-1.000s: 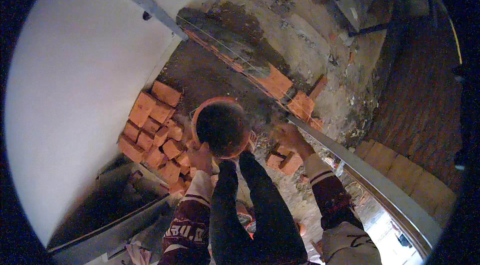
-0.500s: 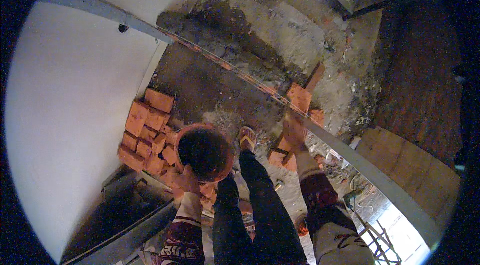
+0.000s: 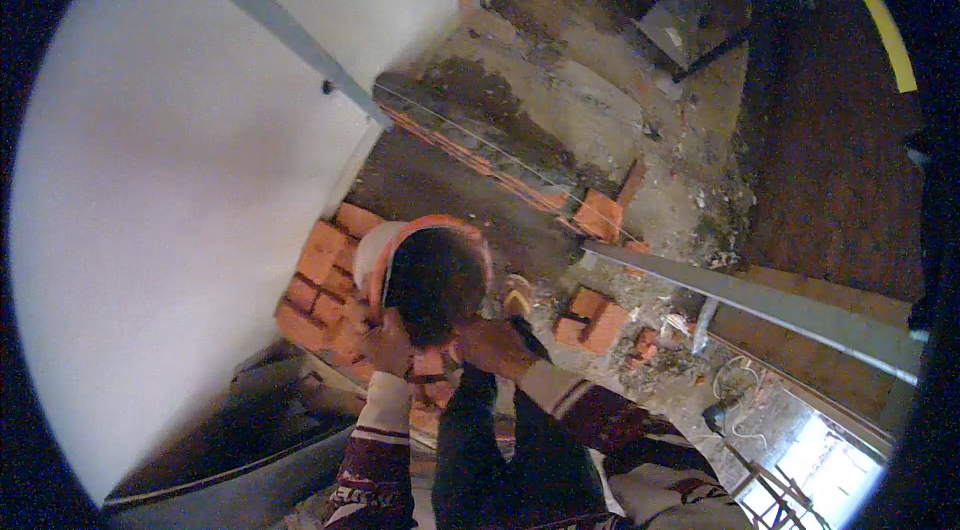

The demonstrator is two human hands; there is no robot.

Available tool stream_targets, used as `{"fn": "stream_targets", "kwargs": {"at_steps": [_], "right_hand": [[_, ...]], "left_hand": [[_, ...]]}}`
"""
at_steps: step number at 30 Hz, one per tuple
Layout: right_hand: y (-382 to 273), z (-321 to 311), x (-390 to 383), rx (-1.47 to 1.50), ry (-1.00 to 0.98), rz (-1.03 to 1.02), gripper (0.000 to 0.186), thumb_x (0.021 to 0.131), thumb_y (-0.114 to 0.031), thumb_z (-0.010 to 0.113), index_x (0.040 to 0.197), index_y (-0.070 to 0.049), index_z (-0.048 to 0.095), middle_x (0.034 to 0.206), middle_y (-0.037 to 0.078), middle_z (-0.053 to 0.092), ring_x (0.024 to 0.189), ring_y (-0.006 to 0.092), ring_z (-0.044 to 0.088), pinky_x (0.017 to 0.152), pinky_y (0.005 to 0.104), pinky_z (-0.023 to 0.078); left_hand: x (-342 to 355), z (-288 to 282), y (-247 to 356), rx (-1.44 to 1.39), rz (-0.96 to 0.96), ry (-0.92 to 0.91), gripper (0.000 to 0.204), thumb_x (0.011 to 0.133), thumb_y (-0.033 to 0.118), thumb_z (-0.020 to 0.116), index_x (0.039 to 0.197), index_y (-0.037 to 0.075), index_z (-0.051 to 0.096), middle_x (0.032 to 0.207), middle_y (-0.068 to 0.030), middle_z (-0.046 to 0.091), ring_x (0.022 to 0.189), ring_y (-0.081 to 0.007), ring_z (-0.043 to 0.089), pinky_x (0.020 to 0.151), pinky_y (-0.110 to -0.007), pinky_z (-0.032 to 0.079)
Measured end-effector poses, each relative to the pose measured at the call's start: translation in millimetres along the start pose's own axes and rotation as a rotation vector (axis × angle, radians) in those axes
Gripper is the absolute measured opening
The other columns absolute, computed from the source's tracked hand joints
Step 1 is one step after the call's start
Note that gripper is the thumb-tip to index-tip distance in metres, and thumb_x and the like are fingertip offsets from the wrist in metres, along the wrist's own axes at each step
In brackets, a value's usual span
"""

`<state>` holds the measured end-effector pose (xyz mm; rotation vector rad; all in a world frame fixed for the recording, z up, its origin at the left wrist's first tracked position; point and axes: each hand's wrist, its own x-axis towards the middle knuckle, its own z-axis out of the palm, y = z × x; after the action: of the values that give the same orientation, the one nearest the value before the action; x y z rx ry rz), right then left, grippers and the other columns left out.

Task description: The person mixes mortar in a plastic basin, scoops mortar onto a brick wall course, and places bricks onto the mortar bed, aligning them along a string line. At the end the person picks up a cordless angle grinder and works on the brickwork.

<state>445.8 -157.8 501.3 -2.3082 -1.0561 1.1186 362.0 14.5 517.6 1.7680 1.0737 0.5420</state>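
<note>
An orange-rimmed bucket [image 3: 374,260] with dark contents, pale on its outer side, is held tilted in front of my legs. My left hand [image 3: 386,340] is closed on its lower left rim. At the bucket's lower right edge is my right hand [image 3: 487,347]; its fingers are blurred, so their grip is unclear. Orange bricks [image 3: 318,255] are piled left of and behind the bucket, along the wall. My sandalled foot [image 3: 516,298] shows just right of it.
A white wall [image 3: 180,210] rises on the left. A low brick course [image 3: 470,160] with a taut string crosses the dirty floor toward a grey beam [image 3: 760,315]. Loose bricks [image 3: 590,320] lie at the right, and dark-framed furniture [image 3: 690,30] stands top right.
My right hand has left the area by the grey beam and moved left to the bucket. The bucket shifted down-left, then back up-right, and now shows more of its outer side.
</note>
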Motion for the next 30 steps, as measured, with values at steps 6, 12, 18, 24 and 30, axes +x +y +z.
{"fn": "stream_targets", "kwargs": {"at_steps": [6, 12, 18, 24, 30], "right_hand": [[-57.2, -81.4, -10.1, 0.104, 0.273, 0.134, 0.033, 0.094, -0.022, 0.058, 0.12, -0.002, 0.059, 0.085, 0.026, 0.07, 0.079, 0.0464, 0.07, 0.064, 0.0582, 0.055], [-136.8, -128.7, -51.5, -0.049, 0.249, 0.061, 0.026, 0.089, -0.015, 0.06, 0.111, -0.002, 0.065, 0.093, 0.028, 0.072, 0.085, 0.045, 0.073, 0.068, 0.0582, 0.057], [-143.1, -131.6, -41.9, -0.139, 0.134, -0.002, 0.022, 0.087, -0.014, 0.061, 0.104, -0.001, 0.068, 0.09, 0.024, 0.074, 0.08, 0.0447, 0.073, 0.067, 0.0569, 0.058], [-213.4, -147.7, -60.4, 0.0, 0.399, -0.024, 0.022, 0.085, -0.016, 0.062, 0.09, 0.002, 0.072, 0.088, 0.024, 0.074, 0.076, 0.0429, 0.074, 0.067, 0.0567, 0.058], [-207.4, -135.4, -74.8, -0.247, 0.129, -0.137, 0.024, 0.088, -0.018, 0.06, 0.1, 0.002, 0.068, 0.085, 0.025, 0.073, 0.076, 0.0432, 0.073, 0.063, 0.055, 0.059]], "left_hand": [[37.5, -42.8, 59.1, 0.149, 0.335, -0.014, 0.016, 0.078, 0.004, 0.063, 0.092, -0.001, 0.057, 0.109, -0.0139, 0.067, 0.089, -0.0242, 0.06, 0.082, -0.035, 0.048], [50.9, -91.4, 116.5, 0.048, 0.06, -0.109, 0.02, 0.076, 0.001, 0.062, 0.096, -0.002, 0.06, 0.111, -0.0145, 0.071, 0.09, -0.0183, 0.062, 0.081, -0.035, 0.05], [65.6, -108.6, 171.9, 0.045, 0.468, 0.013, 0.011, 0.075, 0.0, 0.063, 0.084, 0.001, 0.057, 0.099, -0.0132, 0.072, 0.075, -0.0161, 0.059, 0.067, -0.032, 0.049], [66.6, -149.6, 164.5, -0.134, 0.577, -0.085, 0.02, 0.071, -0.005, 0.062, 0.07, 0.008, 0.047, 0.086, -0.0049, 0.065, 0.076, -0.0119, 0.054, 0.067, -0.028, 0.047], [59.0, -175.0, 164.2, -0.211, 0.301, 0.065, 0.018, 0.071, -0.003, 0.063, 0.071, 0.006, 0.047, 0.084, -0.0037, 0.064, 0.07, -0.0095, 0.044, 0.065, -0.025, 0.041]]}}
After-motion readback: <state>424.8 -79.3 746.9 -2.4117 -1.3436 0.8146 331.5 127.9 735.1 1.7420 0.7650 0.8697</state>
